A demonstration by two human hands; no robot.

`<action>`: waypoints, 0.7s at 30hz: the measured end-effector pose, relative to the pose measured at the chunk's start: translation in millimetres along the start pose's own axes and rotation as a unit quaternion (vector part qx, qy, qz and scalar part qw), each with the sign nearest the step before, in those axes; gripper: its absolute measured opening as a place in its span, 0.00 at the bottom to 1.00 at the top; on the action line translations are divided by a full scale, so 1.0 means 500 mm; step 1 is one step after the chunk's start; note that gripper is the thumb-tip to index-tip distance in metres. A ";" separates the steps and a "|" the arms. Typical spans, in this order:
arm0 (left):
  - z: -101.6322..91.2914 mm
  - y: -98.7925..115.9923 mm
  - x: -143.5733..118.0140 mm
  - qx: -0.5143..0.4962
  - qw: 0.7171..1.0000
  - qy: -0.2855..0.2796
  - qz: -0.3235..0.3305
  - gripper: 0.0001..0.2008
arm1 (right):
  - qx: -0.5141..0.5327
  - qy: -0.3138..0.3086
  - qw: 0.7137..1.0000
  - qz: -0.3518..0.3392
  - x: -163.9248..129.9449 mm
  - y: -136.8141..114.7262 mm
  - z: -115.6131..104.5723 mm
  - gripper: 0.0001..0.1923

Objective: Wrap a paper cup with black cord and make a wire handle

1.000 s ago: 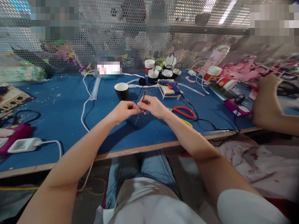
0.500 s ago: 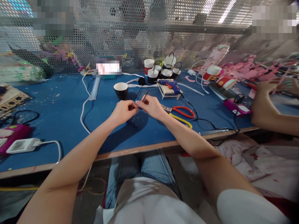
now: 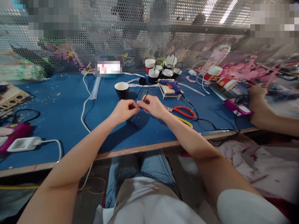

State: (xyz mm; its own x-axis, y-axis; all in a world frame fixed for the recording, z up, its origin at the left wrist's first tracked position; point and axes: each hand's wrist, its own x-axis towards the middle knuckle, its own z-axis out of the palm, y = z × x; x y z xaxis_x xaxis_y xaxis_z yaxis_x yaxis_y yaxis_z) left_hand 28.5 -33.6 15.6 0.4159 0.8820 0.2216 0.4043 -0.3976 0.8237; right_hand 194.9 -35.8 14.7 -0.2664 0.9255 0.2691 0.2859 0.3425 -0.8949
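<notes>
Above the blue table (image 3: 58, 105), in the head view, the left hand (image 3: 123, 110) and right hand (image 3: 153, 105) meet at their fingertips, both sets of fingers pinched together on a thin black wire (image 3: 141, 102). The wire runs slantwise, one end poking up past the right fingers toward the black cup (image 3: 121, 90), the other dropping below the hands toward the table. It hangs in the air, not resting on anything.

By its look the wire is very light and slender, probably bendable but springy enough to hold a line. So fine a thing would slip or twist between bare fingertips; a close pinch near the working spot, with the hands nearly touching as they are, seems the surest hold. Gripped far from the middle, it would likely flex away.

Just to the right of the right hand lie red scissors (image 3: 183, 111), with a yellow-handled tool (image 3: 184, 120) beside them. Farther back sit a blue glue gun (image 3: 170, 84) on a small wooden rack, a cluster of black-and-white cups (image 3: 163, 70) with wire handles, and a white cable (image 3: 84, 102) trailing across the table. A perforated metal screen (image 3: 93, 37) closes off the rear.

At the right edge, another person's hand (image 3: 257, 93) reaches among pink scraps, well apart from the wire.
</notes>
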 end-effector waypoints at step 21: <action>-0.003 0.008 -0.001 -0.063 0.997 -0.030 -0.011 0.08 | 0.005 0.004 1.000 0.007 -0.002 -0.007 0.000 0.18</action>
State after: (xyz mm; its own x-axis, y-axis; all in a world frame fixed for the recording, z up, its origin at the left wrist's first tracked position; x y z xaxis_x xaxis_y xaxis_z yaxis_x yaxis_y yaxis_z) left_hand 28.7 -35.0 19.5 0.4585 0.8714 0.1742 0.3096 -0.3404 0.8878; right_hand 194.0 -38.1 17.7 -0.2548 0.9313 0.2603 0.2795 0.3287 -0.9021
